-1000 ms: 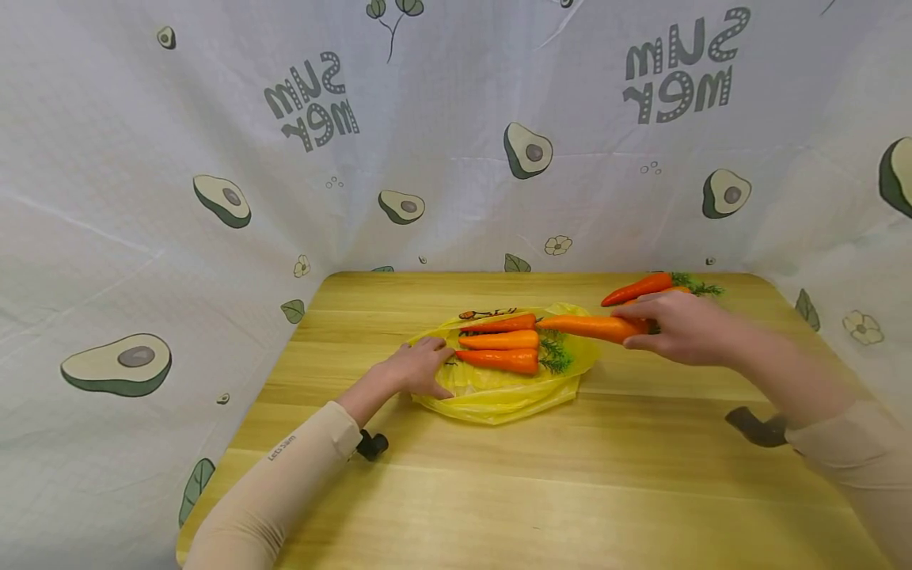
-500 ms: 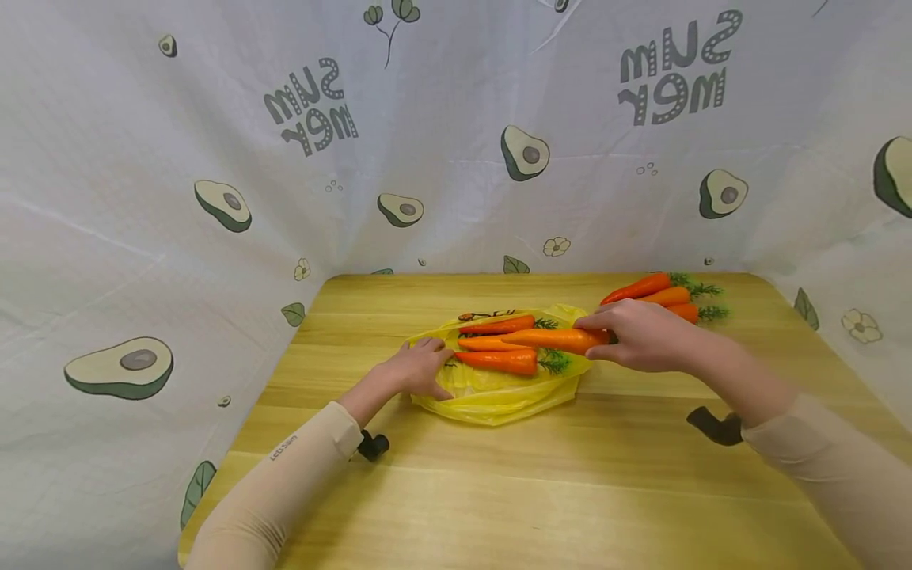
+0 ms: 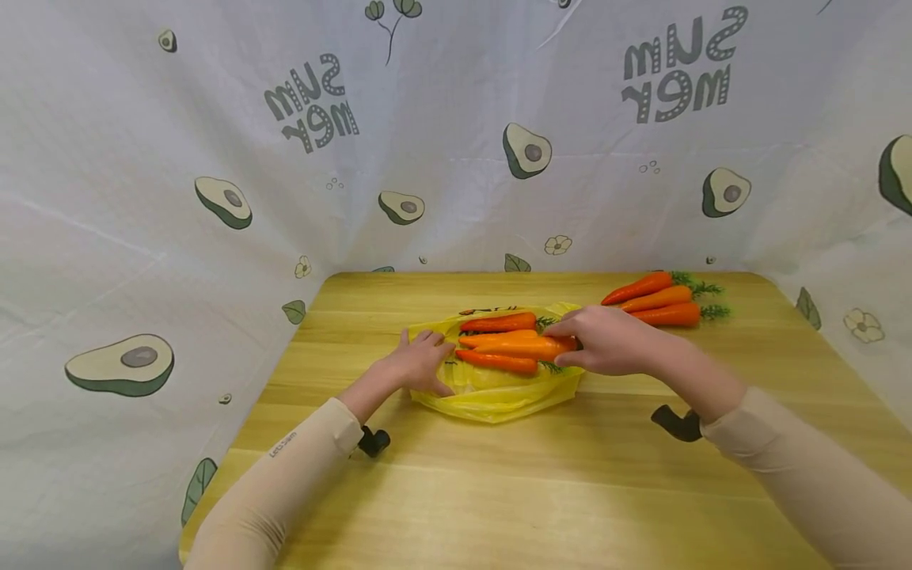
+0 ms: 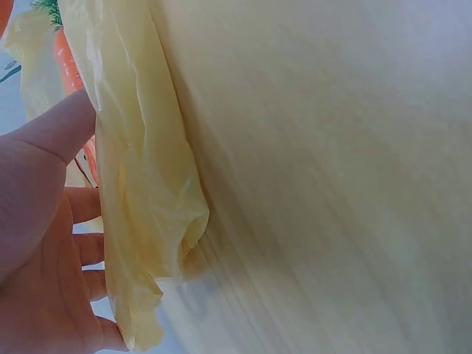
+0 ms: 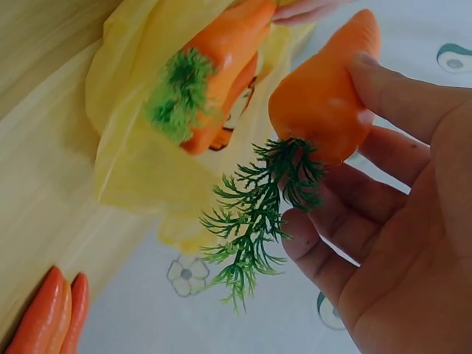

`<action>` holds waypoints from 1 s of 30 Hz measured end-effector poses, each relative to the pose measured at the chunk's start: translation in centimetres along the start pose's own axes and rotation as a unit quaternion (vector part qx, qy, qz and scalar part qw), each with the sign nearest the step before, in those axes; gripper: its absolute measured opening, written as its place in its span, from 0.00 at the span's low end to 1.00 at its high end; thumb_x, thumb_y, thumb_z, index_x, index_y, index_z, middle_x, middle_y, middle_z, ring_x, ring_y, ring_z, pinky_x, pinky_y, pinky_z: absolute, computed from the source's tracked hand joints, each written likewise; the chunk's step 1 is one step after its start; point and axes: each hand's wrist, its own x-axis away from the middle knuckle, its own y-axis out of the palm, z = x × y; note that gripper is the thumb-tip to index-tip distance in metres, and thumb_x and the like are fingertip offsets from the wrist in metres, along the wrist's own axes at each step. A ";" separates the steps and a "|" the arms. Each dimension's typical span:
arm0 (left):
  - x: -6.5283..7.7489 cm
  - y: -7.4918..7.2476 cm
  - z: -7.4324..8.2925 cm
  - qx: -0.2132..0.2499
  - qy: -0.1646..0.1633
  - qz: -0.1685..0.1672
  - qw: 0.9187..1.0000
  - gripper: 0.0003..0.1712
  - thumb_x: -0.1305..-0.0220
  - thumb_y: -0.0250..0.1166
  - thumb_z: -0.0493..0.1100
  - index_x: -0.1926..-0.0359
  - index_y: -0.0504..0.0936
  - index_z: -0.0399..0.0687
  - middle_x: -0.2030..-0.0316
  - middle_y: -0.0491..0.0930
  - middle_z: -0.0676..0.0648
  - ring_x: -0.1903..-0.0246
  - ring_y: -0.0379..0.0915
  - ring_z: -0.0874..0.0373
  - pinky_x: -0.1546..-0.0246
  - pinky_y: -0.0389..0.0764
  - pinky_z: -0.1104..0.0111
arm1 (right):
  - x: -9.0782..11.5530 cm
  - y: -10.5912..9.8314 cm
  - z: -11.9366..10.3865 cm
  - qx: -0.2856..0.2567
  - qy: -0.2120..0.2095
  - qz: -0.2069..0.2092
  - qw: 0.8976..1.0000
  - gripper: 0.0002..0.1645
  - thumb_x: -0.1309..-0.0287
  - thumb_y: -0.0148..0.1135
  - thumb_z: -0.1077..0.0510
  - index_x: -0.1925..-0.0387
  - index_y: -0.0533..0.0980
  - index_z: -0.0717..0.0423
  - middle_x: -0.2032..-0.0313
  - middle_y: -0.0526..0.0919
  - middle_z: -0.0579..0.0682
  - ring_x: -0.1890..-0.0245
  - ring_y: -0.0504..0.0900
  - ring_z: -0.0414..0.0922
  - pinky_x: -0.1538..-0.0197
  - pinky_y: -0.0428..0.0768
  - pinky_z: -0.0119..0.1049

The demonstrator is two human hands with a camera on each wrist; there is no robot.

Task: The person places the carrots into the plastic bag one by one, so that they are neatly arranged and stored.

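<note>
My right hand (image 3: 606, 339) pinches an orange carrot (image 5: 321, 96) near its thick end, thumb on one side and fingers on the other, with the green top hanging down. The carrot points left over a spread yellow plastic bag (image 3: 492, 405). On the bag lie a red-orange carrot (image 3: 499, 323) at the back, another orange one (image 3: 492, 338) partly covered by the held carrot, and a red-orange carrot (image 3: 496, 362) in front. My left hand (image 3: 420, 366) rests at the bag's left edge with fingers spread; in the left wrist view its thumb and fingertips reach behind the yellow plastic.
Several carrots (image 3: 666, 315) with green tops lie side by side at the back right of the wooden table (image 3: 456, 491). A white curtain (image 3: 456, 142) printed with avocados hangs behind the table and along its sides.
My right hand has carried the carrot leftward, from the bag's right edge to over the carrots on it. The left hand stays where it was.
</note>
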 end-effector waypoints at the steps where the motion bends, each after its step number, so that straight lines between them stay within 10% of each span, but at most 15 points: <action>1: 0.0 0.0 0.0 -0.003 0.000 0.000 1.000 0.54 0.42 0.68 0.70 0.22 0.59 0.56 0.24 0.57 0.43 0.23 0.48 0.42 0.28 0.43 0.32 | -0.3 0.2 -0.1 0.003 -0.005 0.000 1.000 0.26 0.39 0.71 0.48 0.42 0.82 0.55 0.50 0.87 0.52 0.53 0.86 0.50 0.52 0.84 0.50; 7: -0.4 0.2 -0.2 -0.011 -0.001 -0.001 1.000 0.55 0.43 0.68 0.71 0.22 0.59 0.56 0.24 0.58 0.44 0.23 0.48 0.44 0.28 0.43 0.33 | -1.7 1.5 -0.9 0.021 -0.018 -0.004 1.000 0.25 0.40 0.71 0.49 0.44 0.82 0.56 0.53 0.88 0.52 0.55 0.86 0.50 0.52 0.84 0.50; 14: -0.6 0.5 -0.3 -0.004 -0.001 -0.009 1.000 0.55 0.44 0.69 0.71 0.22 0.59 0.57 0.24 0.57 0.45 0.23 0.47 0.44 0.28 0.41 0.33 | -3.3 2.8 -1.7 0.042 -0.029 -0.018 0.999 0.10 0.41 0.72 0.50 0.65 0.79 0.49 0.79 0.70 0.42 0.76 0.68 0.40 0.70 0.69 0.38; 30: -0.3 0.3 -0.1 0.014 -0.005 -0.015 1.000 0.56 0.44 0.71 0.69 0.21 0.57 0.57 0.23 0.56 0.45 0.22 0.46 0.44 0.28 0.40 0.33 | -5.0 5.6 -3.4 0.085 -0.017 0.000 0.996 0.08 0.46 0.72 0.50 0.65 0.84 0.46 0.85 0.68 0.38 0.84 0.68 0.40 0.77 0.70 0.36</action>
